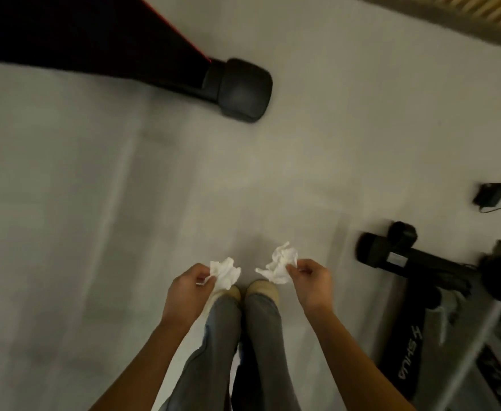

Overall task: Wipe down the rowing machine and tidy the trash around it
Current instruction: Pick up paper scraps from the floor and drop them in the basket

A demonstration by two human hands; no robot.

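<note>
I stand on a pale grey floor and look down at my legs and feet. My left hand (188, 287) pinches a crumpled white tissue (225, 272) above my left foot. My right hand (313, 281) pinches a second crumpled white tissue (280, 264) above my right foot. Both hands are held out in front of me, a short gap between the two tissues. The black rowing machine (415, 262) lies at the right edge, its foot bar nearest me and a branded rail running down toward the lower right.
Another black machine with a red edge and a rounded black end cap (240, 90) fills the upper left. A small black power adapter (489, 194) with a cable lies on the floor at the right. A wood-slat wall base (462, 13) runs along the top right.
</note>
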